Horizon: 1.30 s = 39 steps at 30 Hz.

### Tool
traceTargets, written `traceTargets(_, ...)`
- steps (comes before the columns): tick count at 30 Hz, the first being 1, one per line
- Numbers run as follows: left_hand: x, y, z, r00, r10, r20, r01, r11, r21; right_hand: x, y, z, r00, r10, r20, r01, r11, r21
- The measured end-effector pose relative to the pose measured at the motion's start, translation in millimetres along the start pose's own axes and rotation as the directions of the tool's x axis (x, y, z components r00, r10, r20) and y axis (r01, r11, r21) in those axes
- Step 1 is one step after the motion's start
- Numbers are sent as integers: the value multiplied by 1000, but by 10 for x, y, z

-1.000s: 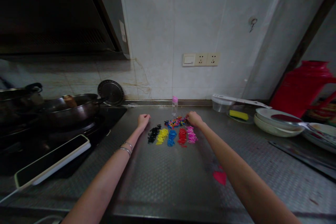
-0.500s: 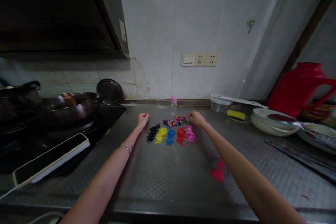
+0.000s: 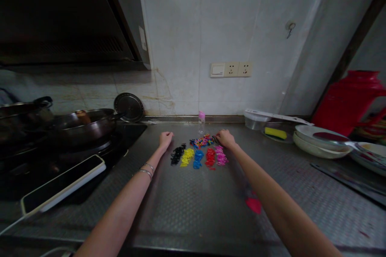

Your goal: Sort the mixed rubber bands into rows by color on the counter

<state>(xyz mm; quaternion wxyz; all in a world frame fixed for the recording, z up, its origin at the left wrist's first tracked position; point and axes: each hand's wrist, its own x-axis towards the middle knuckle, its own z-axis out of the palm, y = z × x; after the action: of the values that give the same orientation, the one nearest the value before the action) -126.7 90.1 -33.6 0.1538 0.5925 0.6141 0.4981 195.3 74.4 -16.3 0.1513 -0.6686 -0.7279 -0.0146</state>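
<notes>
On the metal counter lies a mixed heap of small coloured rubber bands (image 3: 201, 141). In front of it sit single-colour piles: black bands (image 3: 178, 153), yellow bands (image 3: 187, 157), blue bands (image 3: 198, 159), red bands (image 3: 210, 158) and pink bands (image 3: 221, 155). My right hand (image 3: 226, 138) touches the heap's right edge, its fingers pinched together; whatever they grip is too small to make out. Left of the black pile, my left hand (image 3: 166, 139) rests with fingers curled closed, their contents hidden. A small clear bottle with a pink top (image 3: 202, 122) stands behind the heap.
A phone (image 3: 63, 184) lies at the left by the stove, where a pan (image 3: 86, 128) sits. On the right are a plastic tub (image 3: 256, 120), a yellow sponge (image 3: 275, 133), stacked bowls (image 3: 319, 146) and a red flask (image 3: 346, 102). A red patch (image 3: 253, 205) shows beside my right forearm.
My right hand has shifted slightly against the heap's right edge, its fingers now lower over the bands. My left hand stays closed beside the black pile. The camera view has shifted a little.
</notes>
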Motion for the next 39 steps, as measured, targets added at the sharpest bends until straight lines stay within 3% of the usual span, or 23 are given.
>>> traceTargets(9, -8, -6, -8, 1000, -8, -8, 8, 1000, -4, 21, 41, 6, 999, -6, -41, 7, 1000, 20)
traceTargets(16, -18, 0, -10, 1000, -11, -9, 11, 1000, -23, 5, 151, -13, 998, -60, -12, 61, 976, 208)
traceTargets(24, 6, -10, -4, 1000, -18, -10, 18, 1000, -15, -319, 213, -45, 979, -194, -66, 204, 900, 385)
traceTargets(30, 19, -33, 3, 1000, 7, -3, -7, 1000, -25, -572, 218, -69, 963, -258, -77, 267, 879, 396)
traceTargets(39, -13, 35, -14, 996, 89, 30, -86, 992, -94, -650, 187, -176, 957, -255, -136, 288, 887, 361)
